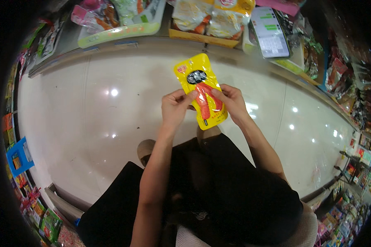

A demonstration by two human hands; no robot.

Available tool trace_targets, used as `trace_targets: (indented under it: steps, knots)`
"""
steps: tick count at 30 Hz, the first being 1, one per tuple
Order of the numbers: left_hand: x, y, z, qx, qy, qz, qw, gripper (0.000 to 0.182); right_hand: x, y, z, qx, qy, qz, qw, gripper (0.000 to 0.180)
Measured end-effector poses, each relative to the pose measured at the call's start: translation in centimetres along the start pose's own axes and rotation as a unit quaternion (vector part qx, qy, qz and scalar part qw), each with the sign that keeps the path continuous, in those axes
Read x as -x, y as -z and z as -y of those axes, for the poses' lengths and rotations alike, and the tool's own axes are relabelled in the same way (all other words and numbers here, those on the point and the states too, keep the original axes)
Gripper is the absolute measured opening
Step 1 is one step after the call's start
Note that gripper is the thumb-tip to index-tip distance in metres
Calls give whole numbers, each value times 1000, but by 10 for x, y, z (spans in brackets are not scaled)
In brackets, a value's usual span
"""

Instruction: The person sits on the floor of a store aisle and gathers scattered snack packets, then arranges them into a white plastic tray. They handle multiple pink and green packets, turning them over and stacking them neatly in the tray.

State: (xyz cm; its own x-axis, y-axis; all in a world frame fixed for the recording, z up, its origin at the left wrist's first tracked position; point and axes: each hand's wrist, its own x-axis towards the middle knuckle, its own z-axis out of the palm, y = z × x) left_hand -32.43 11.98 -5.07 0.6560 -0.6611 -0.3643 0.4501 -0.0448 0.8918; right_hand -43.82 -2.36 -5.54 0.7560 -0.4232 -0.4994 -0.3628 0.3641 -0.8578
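Note:
A yellow plastic snack pouch (201, 91), printed with a picture of reddish food sticks and a black oval, is held up between both hands over the floor. My left hand (176, 106) pinches its left edge, thumb on the front. On the opposite edge, my right hand (232, 100) grips it the same way, the thumb across the printed picture. The pouch is tilted, its top leaning left, and its surface bears writing. The fingers behind it are mostly hidden.
Ahead runs a shelf holding a yellow box of packaged snacks (208, 26), a white-green tray of packets (120, 32) and a phone with its screen lit (270, 34). More packets line the right shelf (340, 74). A blue plastic frame (20, 157) stands at the left shelf. Shiny tiles (111, 108) lie below.

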Motion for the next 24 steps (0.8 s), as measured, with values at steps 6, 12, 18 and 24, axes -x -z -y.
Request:
trace_targets:
  steps: [6,12,18,24]
  knots:
    - [6,-17,-16,-189,-4,-35,981,24,-7,-20,2,52,148,-60,986,37]
    - [7,-19,-5,67,-93,2,993,32,-25,-6,-13,-491,-109,281,817,50]
    - [3,2,-1,73,-79,-106,988,30,-17,-33,12,-577,-180,333,723,65]
    - [-1,2,1,-3,-107,-131,986,27,-14,-42,24,-586,-178,331,718,66]
